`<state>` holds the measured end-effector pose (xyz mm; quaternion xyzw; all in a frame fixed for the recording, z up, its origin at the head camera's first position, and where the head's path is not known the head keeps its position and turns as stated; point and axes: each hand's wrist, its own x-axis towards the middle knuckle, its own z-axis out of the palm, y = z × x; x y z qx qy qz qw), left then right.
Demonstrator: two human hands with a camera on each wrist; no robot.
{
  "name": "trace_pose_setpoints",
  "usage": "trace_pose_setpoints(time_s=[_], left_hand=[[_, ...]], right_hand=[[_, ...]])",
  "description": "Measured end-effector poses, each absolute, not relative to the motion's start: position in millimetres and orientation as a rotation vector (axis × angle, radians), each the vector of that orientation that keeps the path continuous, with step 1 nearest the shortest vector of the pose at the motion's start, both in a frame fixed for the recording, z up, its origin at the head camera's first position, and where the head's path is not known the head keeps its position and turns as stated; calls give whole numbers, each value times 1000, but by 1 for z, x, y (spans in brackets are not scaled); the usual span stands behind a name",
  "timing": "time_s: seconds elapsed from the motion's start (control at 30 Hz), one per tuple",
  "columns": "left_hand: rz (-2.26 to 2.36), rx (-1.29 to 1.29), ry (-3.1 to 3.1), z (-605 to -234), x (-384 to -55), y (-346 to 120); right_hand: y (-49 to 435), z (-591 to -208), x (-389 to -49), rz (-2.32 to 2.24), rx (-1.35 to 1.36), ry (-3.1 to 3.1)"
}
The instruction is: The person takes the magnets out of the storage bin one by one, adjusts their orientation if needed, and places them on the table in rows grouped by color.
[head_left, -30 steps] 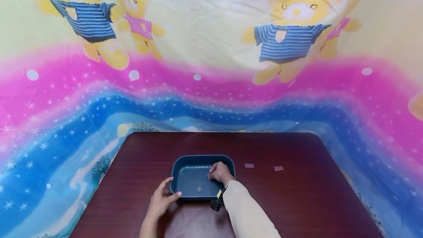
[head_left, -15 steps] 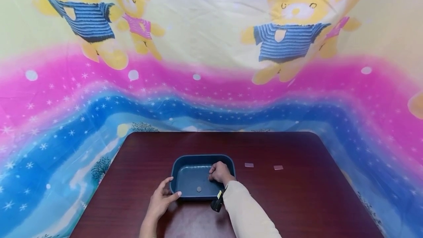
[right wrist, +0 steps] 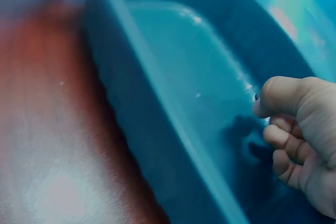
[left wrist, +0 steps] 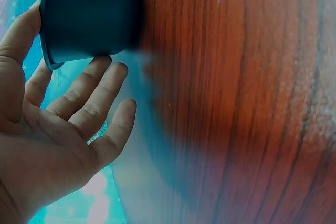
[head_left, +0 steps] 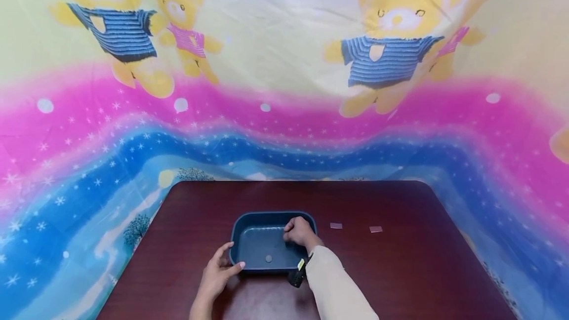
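Note:
A dark blue-green rectangular container (head_left: 260, 265) sits on the table. Inside it, towards the front wall, lies a small round grey disc (head_left: 268, 259), like a coin. My left hand (head_left: 216, 274) is at the container's front left corner, its spread, relaxed fingers touching the outside wall and rim; the left wrist view shows its palm bare. My right hand (head_left: 301, 232) is over the container's right part with fingers curled. In the right wrist view a tiny dark edge (right wrist: 257, 97) shows at its pinched fingertips; most of that small thing is hidden.
Two small, flat, pale pinkish rectangles lie right of the container, a nearer one (head_left: 336, 225) and a farther one (head_left: 375, 229). A dark red-brown table (head_left: 400, 270) bears everything. Behind it hangs a cloth (head_left: 284, 127) printed with bears.
My right hand has shifted slightly right inside the container, and the small grey thing at its fingertips shows less. My left hand keeps its place. The head view has tilted a little.

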<state>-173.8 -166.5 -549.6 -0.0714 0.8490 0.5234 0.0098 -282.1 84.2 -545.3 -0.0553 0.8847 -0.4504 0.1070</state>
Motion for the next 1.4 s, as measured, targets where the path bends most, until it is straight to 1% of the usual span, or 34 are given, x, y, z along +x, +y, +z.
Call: trace_pose_setpoints(time_s=[0.37, 0.8, 1.13, 1.4], left_hand=[[1684, -234, 2628, -555, -170, -166], [1684, -229, 2603, -555, -172, -165], [1657, -256, 2612, -553, -175, -168], [1662, -241, 2622, -552, -177, -169]], right_hand=[[90, -533, -281, -1250, -212, 2673], [122, -500, -261, -1220, -395, 2675], [150, -508, -234, -1443, -455, 2535], [177, -513, -221, -1481, -340, 2607]])
